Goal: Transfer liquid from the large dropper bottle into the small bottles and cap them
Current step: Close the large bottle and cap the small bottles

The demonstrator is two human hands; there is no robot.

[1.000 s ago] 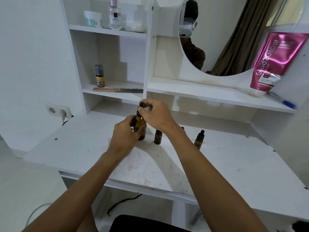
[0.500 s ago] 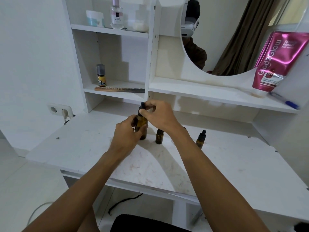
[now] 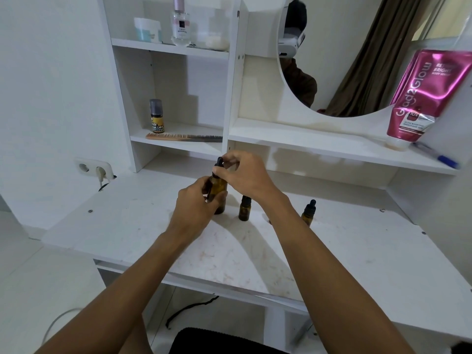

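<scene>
The left hand (image 3: 194,200) is wrapping its fingers around the large bottle (image 3: 218,194), which is standing on the table (image 3: 357,251). The right hand (image 3: 245,175) is pinching the dropper cap (image 3: 219,166) at its top. Two small bottles (image 3: 244,208) (image 3: 308,212) are sitting just to the right, caps on. Judging by this, the transfer is only starting: every filling and capping is likely still ahead.

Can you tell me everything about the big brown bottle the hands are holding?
The large dropper bottle looks like amber-brown glass, topped by a black dropper cap with a rubber bulb. It stands upright on the white table, left of two small bottles. The left hand wraps its body; the right hand pinches the cap. Whether there is liquid inside cannot be told.
</scene>
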